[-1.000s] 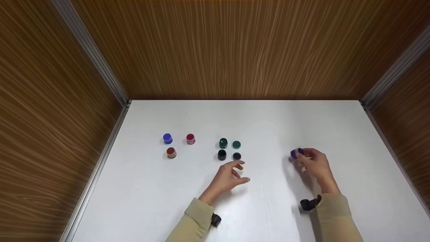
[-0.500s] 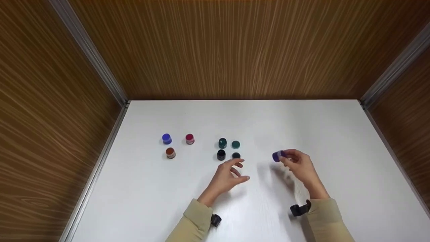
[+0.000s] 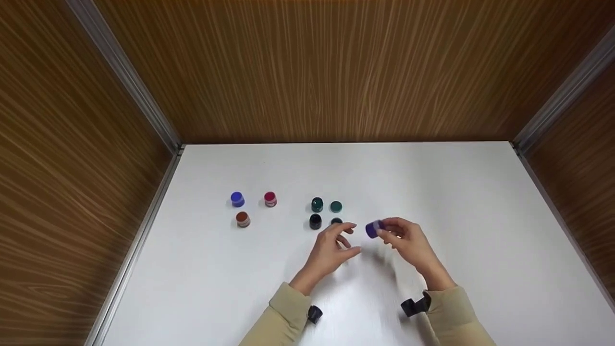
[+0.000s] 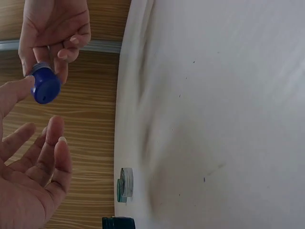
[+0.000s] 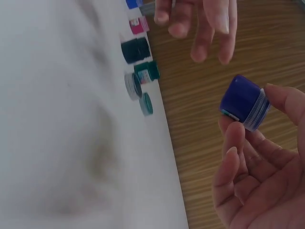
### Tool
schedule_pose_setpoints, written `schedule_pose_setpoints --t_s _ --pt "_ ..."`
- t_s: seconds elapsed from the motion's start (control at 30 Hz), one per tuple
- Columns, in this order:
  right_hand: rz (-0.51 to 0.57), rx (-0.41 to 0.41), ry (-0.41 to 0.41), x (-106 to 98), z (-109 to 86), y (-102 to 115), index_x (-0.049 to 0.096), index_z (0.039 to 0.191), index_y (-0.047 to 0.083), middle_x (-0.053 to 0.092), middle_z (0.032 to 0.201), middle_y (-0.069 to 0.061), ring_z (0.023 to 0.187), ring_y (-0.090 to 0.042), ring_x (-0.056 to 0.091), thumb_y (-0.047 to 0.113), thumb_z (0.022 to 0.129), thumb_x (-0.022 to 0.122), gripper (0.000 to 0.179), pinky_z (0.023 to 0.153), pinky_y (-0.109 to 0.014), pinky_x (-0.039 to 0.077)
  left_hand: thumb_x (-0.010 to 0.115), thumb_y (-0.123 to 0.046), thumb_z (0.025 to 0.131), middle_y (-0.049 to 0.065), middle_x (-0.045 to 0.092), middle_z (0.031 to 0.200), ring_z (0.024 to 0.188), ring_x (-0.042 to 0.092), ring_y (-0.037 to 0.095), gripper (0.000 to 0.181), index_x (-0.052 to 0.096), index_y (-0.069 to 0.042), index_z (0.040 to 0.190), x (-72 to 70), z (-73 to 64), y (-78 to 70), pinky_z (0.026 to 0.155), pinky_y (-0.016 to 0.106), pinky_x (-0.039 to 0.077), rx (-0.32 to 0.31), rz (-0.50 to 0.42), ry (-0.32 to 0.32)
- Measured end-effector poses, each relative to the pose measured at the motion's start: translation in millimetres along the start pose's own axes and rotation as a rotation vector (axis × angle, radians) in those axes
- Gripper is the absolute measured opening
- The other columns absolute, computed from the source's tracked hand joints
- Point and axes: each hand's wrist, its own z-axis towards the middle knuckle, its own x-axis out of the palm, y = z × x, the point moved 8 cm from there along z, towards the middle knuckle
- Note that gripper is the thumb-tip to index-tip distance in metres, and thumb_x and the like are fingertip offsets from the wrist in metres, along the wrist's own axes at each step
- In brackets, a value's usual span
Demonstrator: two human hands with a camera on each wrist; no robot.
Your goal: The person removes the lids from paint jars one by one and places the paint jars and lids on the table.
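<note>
My right hand (image 3: 408,242) pinches a small purple-blue paint jar (image 3: 373,229) between thumb and fingers, above the white table. Tilted on its side, the jar (image 5: 242,99) points its coloured base towards my left hand, with its clear ridged cap (image 5: 257,110) by my right fingertips. My left hand (image 3: 330,251) holds nothing; its thumb and fingers are spread just left of the jar, and in the left wrist view the jar (image 4: 46,89) overlaps its thumb tip. Beyond the left fingers stand a dark green jar (image 3: 317,204) and a black jar (image 3: 315,221).
Beside those jars lie a green lid (image 3: 336,206) and a dark lid (image 3: 336,221), the latter partly hidden by my left fingers. Further left stand a blue jar (image 3: 237,199), a red jar (image 3: 270,199) and an orange-brown jar (image 3: 242,219). Wood-grain panels (image 3: 307,72) enclose the table.
My right hand has carried the purple-blue jar leftwards across the table, up close to my left hand. The left hand has shifted only slightly; the other jars stay put.
</note>
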Motion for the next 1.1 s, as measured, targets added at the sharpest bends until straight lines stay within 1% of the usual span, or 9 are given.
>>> schedule_pose_setpoints --t_s 0.2,0.33,0.47,0.7,0.77,0.87,0.97,1.03,1.1 --pt "0.016 -0.01 0.038 14 -2.4 11 0.06 0.12 -0.007 0.067 0.1 -0.014 0.077 -0.018 0.061 0.013 0.093 0.069 0.034 0.063 -0.025 0.049 0.079 -0.014 0.084 0.015 0.062 0.108 0.073 0.064 0.007 0.042 0.065 -0.005 0.123 1.2 3.3 -4.8 0.068 0.021 0.053 0.069 0.01 -0.028" --pt "0.002 -0.017 0.064 19 -7.7 28 0.059 0.12 -0.009 0.067 0.1 -0.017 0.078 -0.019 0.06 0.009 0.094 0.066 0.032 0.063 -0.026 0.049 0.078 -0.016 0.085 0.015 0.062 0.108 0.074 0.064 0.008 0.038 0.068 -0.005 0.12 1.5 4.6 -5.1 0.069 0.022 0.054 0.087 0.017 -0.035" --pt "0.006 -0.029 0.089 22 -13.3 46 0.059 0.119 -0.011 0.066 0.1 -0.019 0.078 -0.02 0.061 0.008 0.095 0.065 0.031 0.064 -0.026 0.049 0.079 -0.018 0.085 0.012 0.063 0.108 0.075 0.064 0.009 0.035 0.069 -0.006 0.116 0.4 5.1 -5.5 0.07 0.023 0.054 0.09 0.007 -0.044" --pt "0.033 -0.04 0.111 23 -14.0 50 0.059 0.118 -0.011 0.067 0.101 -0.02 0.078 -0.02 0.061 0.01 0.095 0.065 0.032 0.065 -0.025 0.05 0.081 -0.019 0.083 0.002 0.067 0.104 0.074 0.064 0.007 0.034 0.07 -0.007 0.112 -1.0 5.8 -7.1 0.068 0.023 0.053 0.095 0.008 -0.073" --pt "0.035 -0.035 0.109 22 -13.8 50 0.059 0.118 -0.01 0.067 0.101 -0.02 0.078 -0.02 0.061 0.011 0.095 0.065 0.032 0.065 -0.026 0.05 0.081 -0.018 0.083 0.003 0.069 0.104 0.074 0.064 0.006 0.035 0.07 -0.006 0.113 -1.6 5.5 -9.3 0.069 0.027 0.054 0.098 0.004 -0.08" --pt "0.042 -0.034 0.109 20 -13.8 51 0.06 0.119 -0.01 0.066 0.102 -0.02 0.079 -0.022 0.061 0.012 0.095 0.065 0.033 0.067 -0.029 0.052 0.081 -0.017 0.082 0.004 0.07 0.105 0.074 0.065 0.007 0.036 0.069 -0.006 0.115 -2.3 5.9 -13.8 0.07 0.036 0.056 0.107 -0.019 -0.091" --pt "0.043 -0.042 0.113 20 -14.0 54 0.06 0.12 -0.009 0.066 0.102 -0.02 0.08 -0.025 0.061 0.012 0.095 0.065 0.033 0.068 -0.032 0.053 0.081 -0.015 0.082 0.004 0.07 0.103 0.074 0.065 0.007 0.035 0.07 -0.006 0.114 -4.1 6.3 -18.4 0.07 0.042 0.056 0.126 -0.034 -0.106" --pt "0.041 -0.052 0.117 20 -14.3 57 0.059 0.12 -0.01 0.066 0.102 -0.019 0.081 -0.027 0.061 0.011 0.096 0.065 0.033 0.068 -0.033 0.053 0.081 -0.015 0.082 0.003 0.07 0.102 0.074 0.065 0.006 0.033 0.071 -0.007 0.112 -6.1 6.2 -21.9 0.069 0.041 0.056 0.142 -0.032 -0.118" --pt "0.032 -0.064 0.119 20 -14.5 60 0.058 0.121 -0.01 0.066 0.102 -0.019 0.08 -0.027 0.061 0.011 0.096 0.064 0.033 0.067 -0.032 0.052 0.082 -0.015 0.081 0.002 0.07 0.1 0.073 0.065 0.006 0.032 0.071 -0.007 0.111 -8.0 6.2 -23.8 0.069 0.037 0.056 0.156 -0.02 -0.13"
